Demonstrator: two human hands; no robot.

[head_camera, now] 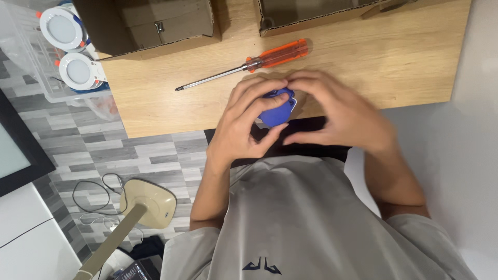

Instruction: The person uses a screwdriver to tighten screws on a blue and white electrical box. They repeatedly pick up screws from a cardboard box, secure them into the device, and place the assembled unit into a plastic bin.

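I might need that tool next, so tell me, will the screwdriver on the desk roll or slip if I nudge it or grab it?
The screwdriver would probably roll if nudged sideways: its shaft is round and it lies flat on the smooth wooden desk. It looks stiff, with a metal shaft and hard orange handle. The glossy handle may be a bit slippery, though it seems faceted, which could limit rolling.

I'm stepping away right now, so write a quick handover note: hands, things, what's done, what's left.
Left hand and right hand: both grip the small blue part, held together at the near edge of the table.
Screwdriver, orange handle: lies on the table just beyond the hands, untouched.
Two open cardboard boxes stand at the far edge.
Done: the part is in hand.
Left: cannot tell; fingers hide most of the part.
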